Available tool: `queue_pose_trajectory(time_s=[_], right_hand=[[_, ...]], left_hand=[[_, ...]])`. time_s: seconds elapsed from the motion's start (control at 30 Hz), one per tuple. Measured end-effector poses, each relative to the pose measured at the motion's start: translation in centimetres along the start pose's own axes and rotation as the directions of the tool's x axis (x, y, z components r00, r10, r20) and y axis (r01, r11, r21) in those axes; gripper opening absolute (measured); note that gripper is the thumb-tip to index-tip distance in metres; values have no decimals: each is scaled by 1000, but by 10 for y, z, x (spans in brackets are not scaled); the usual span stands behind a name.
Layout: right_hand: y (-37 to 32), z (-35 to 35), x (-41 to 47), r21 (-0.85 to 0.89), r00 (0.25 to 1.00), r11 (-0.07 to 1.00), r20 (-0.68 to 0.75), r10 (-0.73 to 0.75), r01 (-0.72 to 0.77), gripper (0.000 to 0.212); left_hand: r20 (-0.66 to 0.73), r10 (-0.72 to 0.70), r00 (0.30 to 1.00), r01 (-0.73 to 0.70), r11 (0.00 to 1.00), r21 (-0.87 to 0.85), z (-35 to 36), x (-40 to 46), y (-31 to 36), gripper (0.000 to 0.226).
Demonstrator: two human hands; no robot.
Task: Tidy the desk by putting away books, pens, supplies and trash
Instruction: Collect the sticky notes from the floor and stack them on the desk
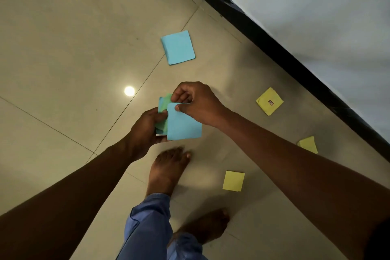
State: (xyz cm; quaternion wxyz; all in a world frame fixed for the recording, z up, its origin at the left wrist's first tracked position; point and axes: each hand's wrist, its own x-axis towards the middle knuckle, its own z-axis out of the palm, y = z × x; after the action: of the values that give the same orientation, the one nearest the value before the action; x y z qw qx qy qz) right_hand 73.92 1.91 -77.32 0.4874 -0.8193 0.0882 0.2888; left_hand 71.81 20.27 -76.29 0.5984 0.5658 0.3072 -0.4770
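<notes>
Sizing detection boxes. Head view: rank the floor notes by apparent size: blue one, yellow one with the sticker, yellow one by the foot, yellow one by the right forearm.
1. Blue note, largest.
2. Yellow sticker note and yellow note by the foot: look alike, not ranked.
3. Yellow note by the forearm: smallest showing, but partly hidden by the arm.

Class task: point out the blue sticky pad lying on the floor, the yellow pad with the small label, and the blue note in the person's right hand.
Blue sticky pad (pixel 178 47), head view, centre of top sheet.
Labelled yellow pad (pixel 269 101), head view, middle, by its label.
Held blue note (pixel 184 125), head view, lower middle of sheet.
</notes>
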Motion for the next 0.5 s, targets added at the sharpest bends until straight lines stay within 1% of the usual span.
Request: queue_pose_trajectory(time_s=[0.13, 0.2, 0.3, 0.37, 0.5], right_hand=[[-1, 3, 3, 46, 989, 999, -150, 13, -6, 15], [1, 5, 5, 75, 980, 997, -197, 31, -16, 16], [3, 10, 4, 59, 969, 997, -240, 54, -40, 19], [6, 14, 4, 41, 970, 997, -231, 72, -65, 22], [8, 22, 4, -3, 987, 996, -139, 86, -87, 22]], left_hand=[[18, 4, 1000, -2, 995, -100, 1, -2, 0, 22], [32, -2, 1000, 6, 991, -136, 1, -4, -1, 22], [61, -27, 998, 39, 981, -191, 0, -7, -3, 24], [86, -40, 995, 58, 975, -215, 0, -9, -2, 25], [117, -49, 992, 82, 954, -289, -4, -11, 0, 28]])
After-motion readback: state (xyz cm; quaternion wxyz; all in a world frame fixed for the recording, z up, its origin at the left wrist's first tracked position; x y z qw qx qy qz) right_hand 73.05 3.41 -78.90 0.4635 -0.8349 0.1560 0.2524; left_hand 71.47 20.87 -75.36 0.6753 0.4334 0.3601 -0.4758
